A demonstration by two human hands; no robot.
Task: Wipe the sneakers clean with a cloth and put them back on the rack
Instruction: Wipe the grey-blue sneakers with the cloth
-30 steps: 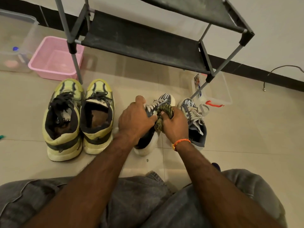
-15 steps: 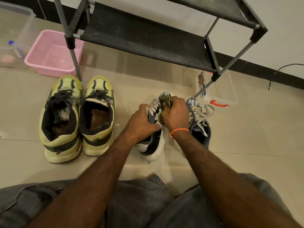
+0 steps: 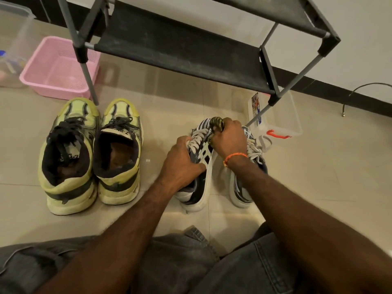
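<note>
My left hand [image 3: 180,164] grips a navy and white sneaker [image 3: 200,183] by its collar and laces, tilting it onto its side on the floor. My right hand [image 3: 229,137] holds a bunched green patterned cloth [image 3: 216,122] against the toe end of that sneaker. Its mate [image 3: 244,187] stands on the floor just to the right, partly hidden by my right forearm. A pair of yellow sneakers [image 3: 89,153] with black laces stands side by side to the left. The black shoe rack [image 3: 180,47] rises behind them, its lower shelf bare.
A pink plastic basket [image 3: 57,68] sits behind the rack's left leg, with a clear tub [image 3: 12,43] at the far left. A clear box with an orange clip [image 3: 280,122] stands by the rack's right leg. A cable [image 3: 364,88] lies near the wall. My knees fill the foreground.
My right hand has slid the cloth forward along the navy sneaker, from its laces to its toe. The sneaker has tilted further onto its side. The camera has leaned forward.
</note>
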